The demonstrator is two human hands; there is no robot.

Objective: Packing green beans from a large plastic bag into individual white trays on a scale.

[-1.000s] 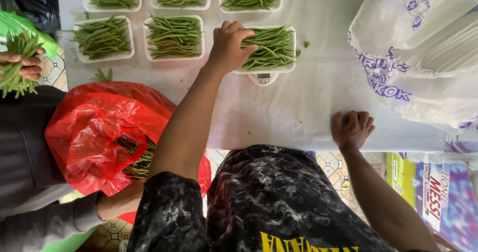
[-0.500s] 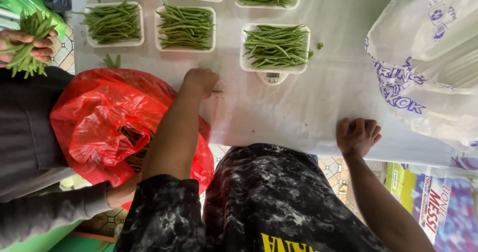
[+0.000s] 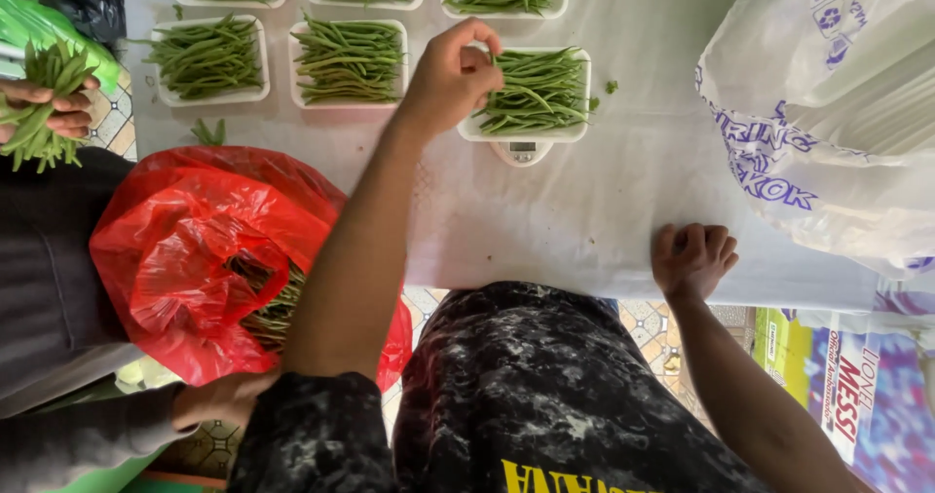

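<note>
Green beans (image 3: pixel 536 92) at left-hand fingers (image 3: pixel 474 59)

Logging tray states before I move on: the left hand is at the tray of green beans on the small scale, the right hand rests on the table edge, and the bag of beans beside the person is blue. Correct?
Not quite: the bag is red, not blue, as the head view shows. The left hand is at the tray of green beans on the small scale, and the right hand rests on the table edge.
</note>
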